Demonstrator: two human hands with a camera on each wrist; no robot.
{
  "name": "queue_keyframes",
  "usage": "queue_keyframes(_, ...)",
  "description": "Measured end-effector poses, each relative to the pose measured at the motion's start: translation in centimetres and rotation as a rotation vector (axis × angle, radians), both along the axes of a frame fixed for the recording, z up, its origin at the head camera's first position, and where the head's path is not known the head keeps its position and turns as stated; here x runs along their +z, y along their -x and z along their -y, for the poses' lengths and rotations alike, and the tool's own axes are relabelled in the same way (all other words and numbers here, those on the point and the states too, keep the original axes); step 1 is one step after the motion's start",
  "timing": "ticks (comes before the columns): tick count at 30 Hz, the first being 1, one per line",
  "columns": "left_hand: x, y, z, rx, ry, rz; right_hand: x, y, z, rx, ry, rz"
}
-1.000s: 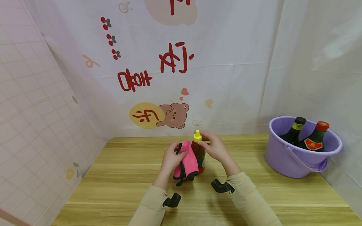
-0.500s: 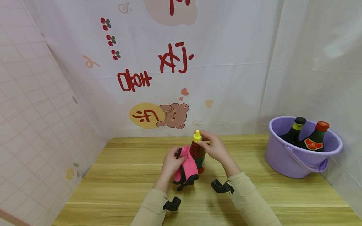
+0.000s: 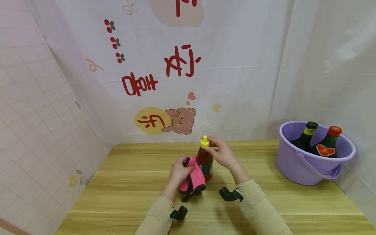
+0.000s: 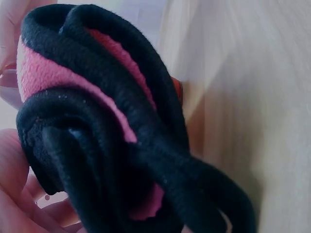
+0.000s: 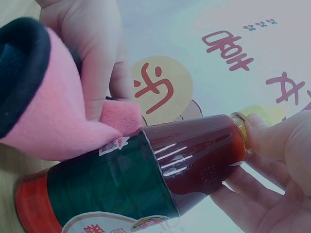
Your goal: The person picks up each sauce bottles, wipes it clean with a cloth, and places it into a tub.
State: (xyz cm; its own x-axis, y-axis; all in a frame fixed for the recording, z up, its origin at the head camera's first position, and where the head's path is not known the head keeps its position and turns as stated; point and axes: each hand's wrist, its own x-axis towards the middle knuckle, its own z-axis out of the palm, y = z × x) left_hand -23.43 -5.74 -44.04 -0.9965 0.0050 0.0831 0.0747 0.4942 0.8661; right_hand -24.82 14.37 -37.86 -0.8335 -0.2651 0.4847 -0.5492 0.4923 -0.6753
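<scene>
A sauce bottle (image 3: 204, 160) with dark red contents, a green label and a yellow pointed cap stands upright on the wooden table. My right hand (image 3: 224, 153) pinches it at the neck, just under the cap, as the right wrist view shows with the thumb on the cap's edge. In my left hand (image 3: 178, 171) is a bunched pink cloth (image 3: 196, 178) with black edging, pinched between thumb and fingers. The cloth lies against the left side of the bottle's label (image 5: 107, 174). From the left wrist, folds of cloth (image 4: 121, 102) hide most of the bottle.
A purple bucket (image 3: 296, 166) stands at the right of the wooden table (image 3: 132, 182). Inside it lean two dark bottles, one with a black cap (image 3: 312, 125) and one with a red cap (image 3: 335, 131). A printed white curtain (image 3: 235, 81) hangs behind the table.
My left hand has slid the pink cloth down along the bottle's side, from near the shoulder to the label. My right hand has stayed at the neck.
</scene>
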Motion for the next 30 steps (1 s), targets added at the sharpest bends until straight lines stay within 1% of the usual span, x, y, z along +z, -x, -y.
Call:
queue_keyframes(7, -0.2, 0.2, -0.2, -0.005, 0.099, -0.021, 0.1, -0.1, -0.1, -0.004, -0.002, 0.006)
queue_keyframes(16, -0.5, 0.7, -0.2, -0.009, 0.232, 0.000, 0.1, -0.1, -0.1, 0.008, -0.001, 0.003)
queue_keyframes(20, -0.5, 0.9, -0.2, -0.017, 0.270, 0.010, 0.1, 0.0, -0.1, 0.006, -0.002, 0.002)
queue_keyframes(26, -0.5, 1.2, -0.1, -0.032, 0.314, -0.001, 0.1, 0.0, 0.0, 0.004, 0.009, 0.023)
queue_keyframes(30, -0.4, 1.4, 0.3, -0.024, 0.335, -0.012, 0.2, -0.1, 0.0, 0.004, 0.013, 0.035)
